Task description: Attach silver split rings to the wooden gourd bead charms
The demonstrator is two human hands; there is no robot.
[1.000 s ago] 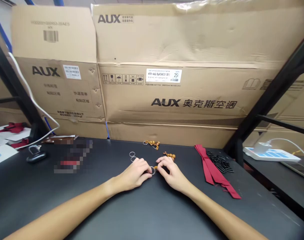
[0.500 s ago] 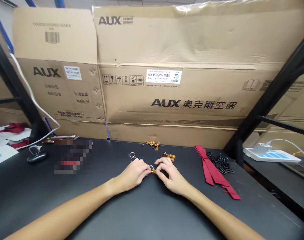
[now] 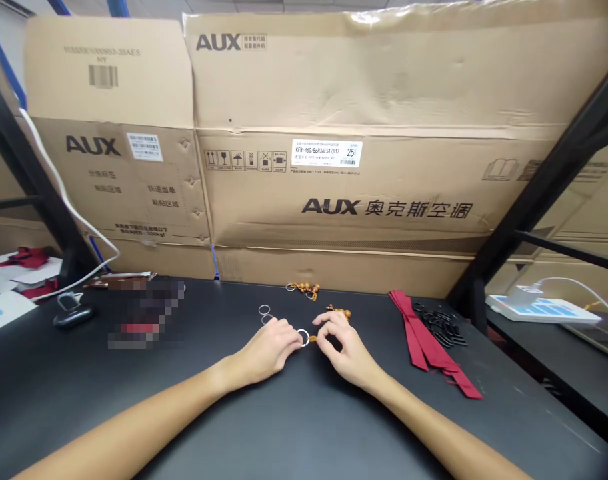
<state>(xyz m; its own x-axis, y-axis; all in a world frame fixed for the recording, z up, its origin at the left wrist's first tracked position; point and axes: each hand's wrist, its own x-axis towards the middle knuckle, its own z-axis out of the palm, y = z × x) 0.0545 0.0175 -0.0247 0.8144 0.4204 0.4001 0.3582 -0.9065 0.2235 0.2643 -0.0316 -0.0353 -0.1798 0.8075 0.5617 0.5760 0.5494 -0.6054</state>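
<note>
Between my two hands is a silver key ring (image 3: 304, 338), pinched at its left side by my left hand (image 3: 271, 350). A short orange cord (image 3: 313, 339) runs from the ring's right side into the closed thumb and forefinger of my right hand (image 3: 345, 347). Whatever hangs on the cord is hidden by the fingers. Loose key rings (image 3: 265, 311) lie just beyond my left hand. Behind my right fingers rests a brown beaded pendant (image 3: 341, 312), partly covered. Farther back are more beaded pendants (image 3: 307, 288) with rings.
Red ribbon strips (image 3: 429, 347) and a pile of black clips (image 3: 440, 325) lie on the black table (image 3: 294, 427) at right. A black device (image 3: 74, 315) sits at left. Large cardboard boxes (image 3: 384, 100) wall off the back, and a power strip (image 3: 541, 309) stands far right.
My right hand has shifted slightly to the right, away from the left hand. The ring and a stretch of orange cord now show more plainly between them.
</note>
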